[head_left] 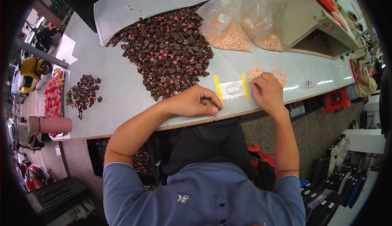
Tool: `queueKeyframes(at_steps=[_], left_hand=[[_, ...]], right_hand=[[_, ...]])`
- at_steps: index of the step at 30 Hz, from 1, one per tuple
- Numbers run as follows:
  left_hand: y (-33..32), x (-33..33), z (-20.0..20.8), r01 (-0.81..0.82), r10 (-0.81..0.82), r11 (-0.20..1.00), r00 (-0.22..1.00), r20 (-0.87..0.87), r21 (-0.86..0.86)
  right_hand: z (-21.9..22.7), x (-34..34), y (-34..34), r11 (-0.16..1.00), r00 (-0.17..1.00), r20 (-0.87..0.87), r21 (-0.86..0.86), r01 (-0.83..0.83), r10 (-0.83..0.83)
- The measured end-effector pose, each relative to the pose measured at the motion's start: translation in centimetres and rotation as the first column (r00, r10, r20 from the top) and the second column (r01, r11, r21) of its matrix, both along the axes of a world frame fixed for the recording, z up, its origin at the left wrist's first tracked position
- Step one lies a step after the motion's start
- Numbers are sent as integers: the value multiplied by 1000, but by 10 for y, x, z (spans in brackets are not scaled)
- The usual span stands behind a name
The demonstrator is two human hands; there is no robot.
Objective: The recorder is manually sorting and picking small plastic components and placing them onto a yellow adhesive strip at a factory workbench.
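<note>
My left hand (197,101) rests at the table's near edge, its fingers curled and the thumb pressed toward them; whatever it pinches is too small to make out. Just to its right, a white paper strip (228,94) lies flat between two yellow tape strips, with a small clear round piece (234,88) on it. Beyond the strip, my right hand (268,92) bends its fingers toward the thumb beside small beige pieces (255,72); its fingertips partly hide what is between them. A second patch of beige pieces (280,75) lies by its knuckles.
A large heap of dark brown and red pieces (167,50) spreads ahead, with a smaller dark pile (84,91) at left. Two clear bags of beige pieces (227,34) stand behind, next to a metal box (314,25). A pink cylinder (56,124) and red tray (53,97) sit far left.
</note>
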State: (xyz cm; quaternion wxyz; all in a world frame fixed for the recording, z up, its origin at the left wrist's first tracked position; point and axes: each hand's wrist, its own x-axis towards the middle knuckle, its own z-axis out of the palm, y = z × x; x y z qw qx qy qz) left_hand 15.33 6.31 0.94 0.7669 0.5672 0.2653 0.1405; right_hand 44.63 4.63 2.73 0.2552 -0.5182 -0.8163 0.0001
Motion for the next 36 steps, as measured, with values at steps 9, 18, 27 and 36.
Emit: queueKeyframes(at_steps=[9,18,27,36], left_hand=[[1,-1,-6,23,-21,998,999,-31,59],[1,0,0,19,-18,1000,999,-41,24],[1,-1,-3,-5,5,1000,999,-46,-1],[1,2,0,5,-3,999,999,-50,40]], right_hand=[[1,1,18,1000,1000,-12,18,-24,24],[3,17,-1,992,980,162,-64,-111,120],[-4,20,27,1000,995,92,3,25,-26],[12,21,14,989,997,76,-147,-12,24]])
